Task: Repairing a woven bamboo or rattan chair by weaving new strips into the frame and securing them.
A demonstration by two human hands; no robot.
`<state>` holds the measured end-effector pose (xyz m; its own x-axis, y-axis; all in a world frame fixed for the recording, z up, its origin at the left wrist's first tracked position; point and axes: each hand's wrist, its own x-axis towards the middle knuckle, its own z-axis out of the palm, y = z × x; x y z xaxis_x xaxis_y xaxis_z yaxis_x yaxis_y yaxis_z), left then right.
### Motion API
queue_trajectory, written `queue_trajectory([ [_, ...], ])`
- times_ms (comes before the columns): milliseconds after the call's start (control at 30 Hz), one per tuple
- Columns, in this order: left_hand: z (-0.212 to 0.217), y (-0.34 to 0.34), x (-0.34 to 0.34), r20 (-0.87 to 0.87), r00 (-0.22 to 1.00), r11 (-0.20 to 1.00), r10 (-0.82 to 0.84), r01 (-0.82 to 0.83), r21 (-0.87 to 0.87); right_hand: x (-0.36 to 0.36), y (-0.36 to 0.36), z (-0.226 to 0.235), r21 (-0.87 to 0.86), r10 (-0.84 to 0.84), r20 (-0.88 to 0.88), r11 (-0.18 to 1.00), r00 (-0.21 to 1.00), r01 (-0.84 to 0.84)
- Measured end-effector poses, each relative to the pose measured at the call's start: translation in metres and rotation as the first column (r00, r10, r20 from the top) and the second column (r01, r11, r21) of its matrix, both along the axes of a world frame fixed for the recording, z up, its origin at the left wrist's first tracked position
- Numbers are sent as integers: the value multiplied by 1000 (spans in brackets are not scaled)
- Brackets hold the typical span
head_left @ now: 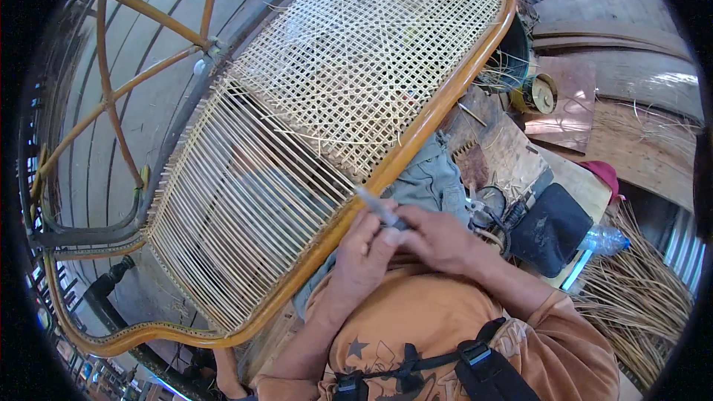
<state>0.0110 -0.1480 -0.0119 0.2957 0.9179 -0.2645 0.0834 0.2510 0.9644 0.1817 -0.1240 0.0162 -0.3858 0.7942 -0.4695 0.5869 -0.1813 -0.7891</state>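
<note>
In front of my chest, my two hands are close together beside the frame's near rail. A small knife, slightly blurred, points up and left between them, with a short dark part at its base. My right hand is closed around that base. My left hand is closed against the knife's other side; anything inside its fingers is hidden. Beyond them lies a curved, varnished rattan frame. Its far section carries an open cane weave with loose strand ends; its near-left section has parallel cane strands only.
To the right is a wooden board with tools and scraps, a dark pouch, a plastic bottle and a bundle of cane. A yellow tin stands farther back. Another rattan frame is at the far left.
</note>
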Motion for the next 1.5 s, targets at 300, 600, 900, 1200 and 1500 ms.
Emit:
queue_trajectory([
  [300,-13,-7,-4,336,781,802,526,-325,-501,-25,-9,-13,144,283,-25,950,959,-276],
  [600,-24,4,-38,229,727,671,647,-401,-624,61,23,-44,251,-286,185,939,940,237],
  [900,-34,-5,-28,-2,861,783,508,-464,-415,202,39,-135,520,-599,305,756,740,398],
  [1200,-34,-4,-23,-1,882,796,472,-427,-430,195,51,-143,618,-593,268,711,759,337],
  [1500,-36,0,-23,30,862,792,506,-450,-412,252,-68,-119,323,-577,594,809,561,491],
])
